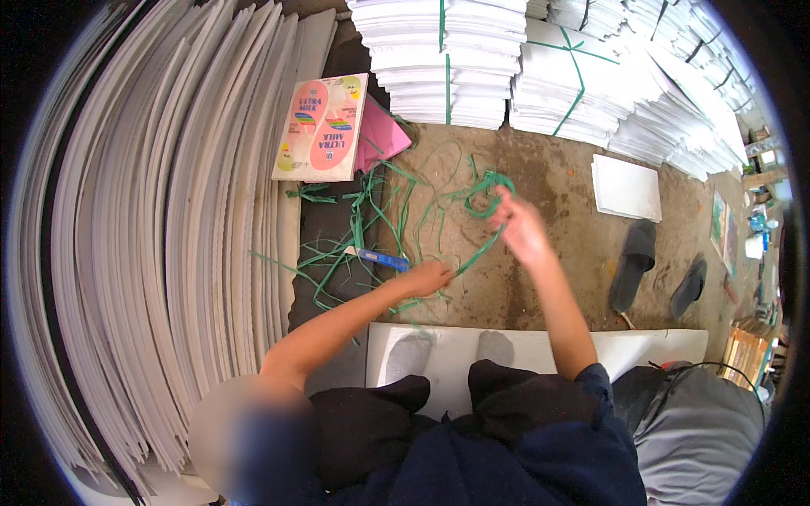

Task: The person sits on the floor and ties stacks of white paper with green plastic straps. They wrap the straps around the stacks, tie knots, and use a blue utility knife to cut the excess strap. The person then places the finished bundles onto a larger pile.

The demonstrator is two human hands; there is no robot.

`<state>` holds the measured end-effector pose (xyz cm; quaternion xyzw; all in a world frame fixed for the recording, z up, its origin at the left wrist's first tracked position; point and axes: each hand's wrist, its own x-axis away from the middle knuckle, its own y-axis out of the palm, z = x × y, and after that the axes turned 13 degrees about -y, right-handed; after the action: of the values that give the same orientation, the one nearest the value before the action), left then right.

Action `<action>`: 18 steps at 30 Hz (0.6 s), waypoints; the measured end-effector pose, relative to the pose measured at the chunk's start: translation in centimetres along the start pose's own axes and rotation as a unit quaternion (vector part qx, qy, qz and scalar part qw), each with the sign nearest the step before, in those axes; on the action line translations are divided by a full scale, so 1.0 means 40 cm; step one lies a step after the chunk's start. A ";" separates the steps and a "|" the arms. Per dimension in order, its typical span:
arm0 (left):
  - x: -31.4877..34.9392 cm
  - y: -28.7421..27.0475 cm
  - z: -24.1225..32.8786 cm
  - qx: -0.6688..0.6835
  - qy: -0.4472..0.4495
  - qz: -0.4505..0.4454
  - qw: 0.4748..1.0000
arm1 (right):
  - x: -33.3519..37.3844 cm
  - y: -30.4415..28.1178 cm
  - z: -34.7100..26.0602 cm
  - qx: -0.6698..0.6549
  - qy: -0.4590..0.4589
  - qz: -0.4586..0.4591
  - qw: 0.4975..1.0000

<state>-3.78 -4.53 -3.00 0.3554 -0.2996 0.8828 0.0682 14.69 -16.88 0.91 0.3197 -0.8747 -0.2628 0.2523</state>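
Note:
A coil of green plastic string (488, 202) hangs at the fingers of my right hand (521, 226), which is raised over the floor and slightly blurred. From the coil a length runs down to my left hand (429, 277), whose fingers are closed round it. Close to the left hand lies a blue utility knife (381, 257), its pale tip toward the left. A tangle of loose green string (359, 221) spreads over the dark mat and concrete floor left of my hands.
Tall grey-white sheets (186, 194) stand along the left. At the back are string-tied white paper stacks (447, 80). A printed carton sheet (321, 126) leans near pink paper (381, 142). White sheets (626, 190) and dark slippers (633, 266) lie at right. My feet rest on a white board (582, 341).

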 end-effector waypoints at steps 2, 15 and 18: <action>-0.024 0.043 -0.195 -0.384 0.005 -0.083 0.920 | -0.039 -0.011 -0.072 -0.056 -0.024 -0.008 0.998; 0.008 -0.216 0.229 0.256 0.097 -0.068 0.960 | 0.071 0.113 -0.050 0.314 0.057 -0.065 0.945; 0.007 -0.185 0.249 0.348 0.071 -0.077 0.931 | 0.068 0.061 -0.020 0.516 -0.043 -0.080 0.852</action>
<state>4.32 -4.32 6.42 0.3150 0.0606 0.9467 0.0289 12.32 -17.43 3.76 0.4611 -0.8659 0.1936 -0.0090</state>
